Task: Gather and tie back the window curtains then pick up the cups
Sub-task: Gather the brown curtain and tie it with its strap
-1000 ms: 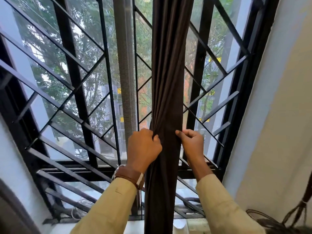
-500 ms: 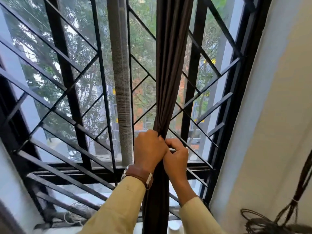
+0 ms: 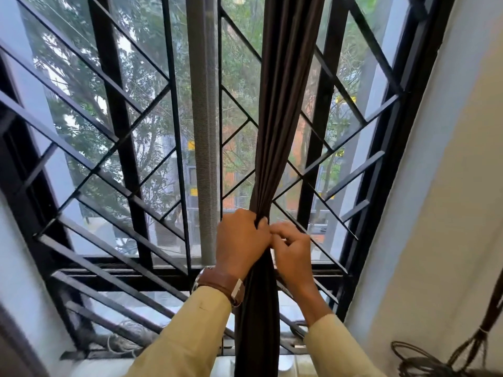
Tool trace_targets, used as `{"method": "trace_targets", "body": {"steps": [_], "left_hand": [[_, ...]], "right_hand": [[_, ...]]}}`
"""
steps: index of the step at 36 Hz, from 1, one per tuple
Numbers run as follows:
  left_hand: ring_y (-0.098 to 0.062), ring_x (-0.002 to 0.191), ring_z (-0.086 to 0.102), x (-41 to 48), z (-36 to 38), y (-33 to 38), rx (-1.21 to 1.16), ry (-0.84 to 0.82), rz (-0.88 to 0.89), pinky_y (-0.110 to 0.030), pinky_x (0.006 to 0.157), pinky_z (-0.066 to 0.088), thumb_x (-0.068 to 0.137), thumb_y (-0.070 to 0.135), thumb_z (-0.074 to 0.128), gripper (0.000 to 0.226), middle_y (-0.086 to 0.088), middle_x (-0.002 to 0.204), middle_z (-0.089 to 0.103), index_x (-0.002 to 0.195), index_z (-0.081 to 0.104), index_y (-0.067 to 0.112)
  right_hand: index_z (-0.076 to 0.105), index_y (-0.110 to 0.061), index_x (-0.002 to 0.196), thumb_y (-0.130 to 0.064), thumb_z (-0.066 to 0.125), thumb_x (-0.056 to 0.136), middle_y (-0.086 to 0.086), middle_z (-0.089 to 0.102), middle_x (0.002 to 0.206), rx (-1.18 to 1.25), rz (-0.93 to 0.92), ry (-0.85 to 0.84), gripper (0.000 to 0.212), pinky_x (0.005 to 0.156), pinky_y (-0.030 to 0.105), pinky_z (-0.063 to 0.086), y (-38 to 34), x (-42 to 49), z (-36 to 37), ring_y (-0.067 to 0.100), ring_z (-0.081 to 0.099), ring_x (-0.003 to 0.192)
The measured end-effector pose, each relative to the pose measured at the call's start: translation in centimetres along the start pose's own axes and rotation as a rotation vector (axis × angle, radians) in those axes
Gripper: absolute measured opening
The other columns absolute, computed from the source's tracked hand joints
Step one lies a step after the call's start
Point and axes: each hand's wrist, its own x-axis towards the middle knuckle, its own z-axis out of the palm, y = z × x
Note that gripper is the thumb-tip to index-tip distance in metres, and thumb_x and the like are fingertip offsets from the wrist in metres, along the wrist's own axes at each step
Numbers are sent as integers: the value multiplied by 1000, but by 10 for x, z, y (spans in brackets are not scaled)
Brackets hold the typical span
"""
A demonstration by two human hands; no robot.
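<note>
A dark brown curtain hangs gathered into a narrow bunch in front of the window. My left hand is clenched around the bunch at sill height, a brown watch strap on its wrist. My right hand presses against the bunch from the right, fingers curled at the same spot, touching my left hand. Below the hands the curtain falls straight down. A white cup-like rim peeks out at the bottom behind the curtain, mostly hidden.
A black diagonal window grille spans the window, with a grey rolled mesh strip left of the curtain. A pale wall stands on the right. Dark coiled cords hang at the lower right.
My right hand has moved left from beside the curtain until it meets my left hand on the bunch. The gathered curtain is squeezed tighter. The view has shifted slightly.
</note>
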Motion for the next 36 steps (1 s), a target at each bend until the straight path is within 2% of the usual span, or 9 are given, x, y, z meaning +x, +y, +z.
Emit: {"method": "trace_targets", "body": {"steps": [4, 6, 10, 12, 17, 24, 27, 30, 36], "left_hand": [[-12, 50, 41, -8, -5, 4, 74, 28, 80, -27, 48, 32, 86, 33, 57, 31, 1, 58, 52, 60, 56, 17], [-19, 57, 46, -13, -6, 6, 104, 36, 122, -27, 53, 29, 87, 33, 57, 29, -5, 64, 58, 65, 61, 15], [-28, 68, 59, -20, -9, 6, 148, 51, 181, -29, 55, 26, 88, 34, 55, 30, -8, 70, 64, 70, 63, 11], [-30, 68, 60, -22, -10, 6, 131, 62, 197, -29, 54, 26, 87, 34, 56, 30, -9, 70, 64, 72, 65, 10], [-32, 64, 59, -26, -9, 6, 110, 61, 231, -30, 53, 35, 85, 33, 57, 30, -12, 66, 63, 68, 63, 9], [-29, 63, 60, -28, -10, 8, 94, 53, 248, -31, 53, 41, 86, 33, 56, 29, -9, 66, 63, 69, 64, 11], [-28, 63, 59, -29, -10, 9, 96, 49, 256, -31, 53, 41, 86, 33, 55, 29, -8, 66, 63, 69, 64, 12], [-27, 62, 60, -30, -10, 9, 78, 25, 247, -34, 54, 48, 87, 33, 53, 29, -8, 65, 62, 68, 62, 13], [-27, 61, 59, -31, -10, 9, 69, 15, 252, -33, 52, 48, 88, 33, 53, 28, -8, 65, 61, 70, 62, 13]], "right_hand": [[75, -27, 70, -3, 60, 84, -7, 70, 76, 17, 69, 83, 32, 71, 35, 53, -4, 20, -8, 8, 64, 74], [75, -16, 93, 4, 56, 87, -3, 71, 91, 72, 139, 102, 29, 75, 30, 51, -6, 40, -10, 6, 64, 82], [60, -7, 132, -6, 50, 88, 5, 67, 122, 92, 215, -98, 46, 82, 27, 49, -12, 76, -16, 14, 62, 101], [62, -7, 127, -1, 46, 93, -1, 71, 113, 68, 196, -199, 38, 85, 30, 51, -19, 85, -17, 10, 65, 98], [68, -9, 93, 3, 42, 98, -13, 73, 72, 96, 232, -319, 29, 62, 17, 48, -29, 97, -14, 0, 65, 65], [71, -8, 101, 2, 46, 96, 12, 71, 100, 82, 228, -311, 27, 73, 30, 52, -30, 96, -12, 19, 67, 87], [74, -10, 90, -3, 43, 98, 13, 71, 94, 148, 278, -291, 32, 79, 40, 52, -32, 97, -15, 24, 65, 89], [71, -2, 98, -4, 43, 100, 20, 68, 95, 119, 274, -327, 28, 90, 55, 51, -33, 100, -19, 33, 64, 90], [73, -12, 108, 2, 49, 98, 12, 72, 102, -13, 182, -460, 30, 75, 35, 59, -41, 100, -24, 20, 68, 86]]}}
